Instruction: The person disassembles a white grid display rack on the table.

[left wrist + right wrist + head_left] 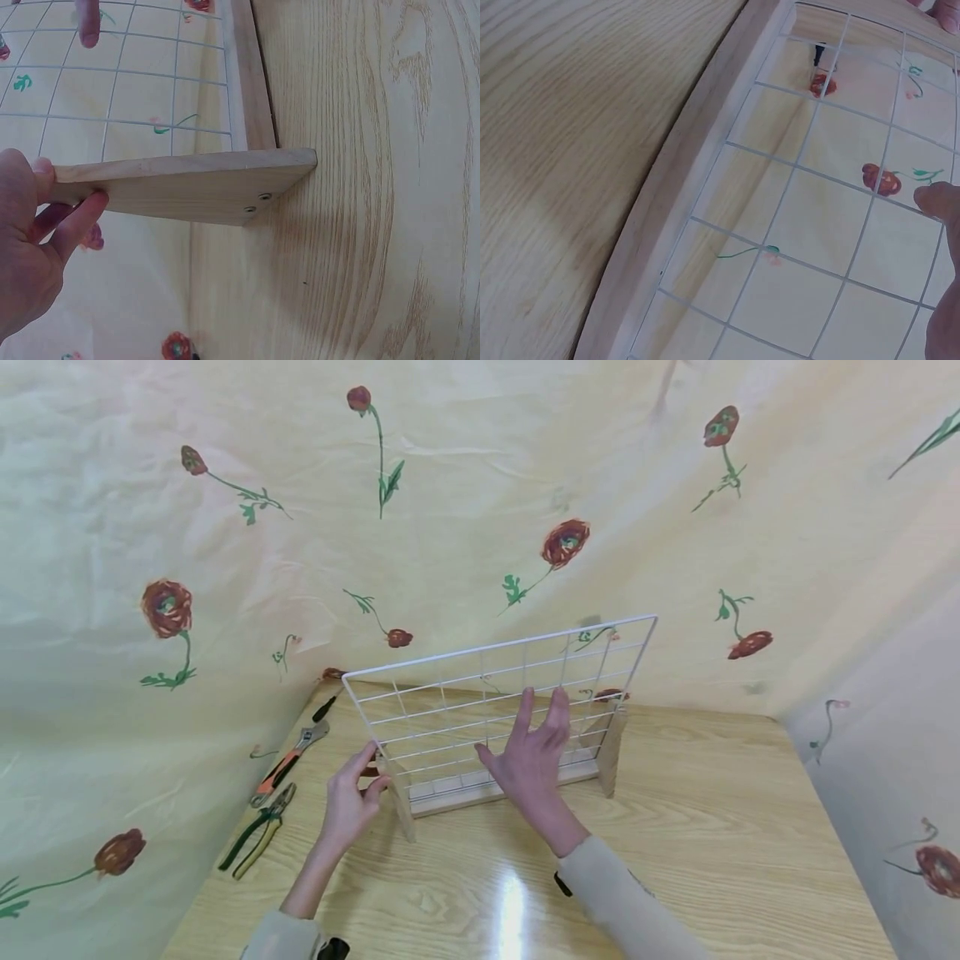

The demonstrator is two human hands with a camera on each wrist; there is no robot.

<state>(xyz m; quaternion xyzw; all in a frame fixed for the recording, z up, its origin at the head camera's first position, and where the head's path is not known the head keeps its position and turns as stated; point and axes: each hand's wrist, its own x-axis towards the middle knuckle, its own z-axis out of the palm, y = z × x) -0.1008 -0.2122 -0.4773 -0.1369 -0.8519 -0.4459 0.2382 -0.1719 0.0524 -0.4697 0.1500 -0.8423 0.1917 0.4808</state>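
Observation:
A white wire grid [497, 648] stands tilted in a wooden stand made of a bottom bar [457, 802] and two side panels. My left hand [351, 797] pinches the upper end of the left wooden side panel [202, 184], whose outer face shows two screw heads [264, 196] near the bottom corner. In the head view, my right hand [534, 764] is in front of the grid, fingers extended and spread, the fingertips overlapping the wires. The right side panel [612, 752] stands at the bar's other end, with no hand on it.
Left of the stand on the wooden table [712, 827] lie pliers [258, 831], an adjustable wrench [288, 764] and a black-handled tool [324, 708]. Flower-patterned cloth [465, 552] hangs behind the table and along its sides.

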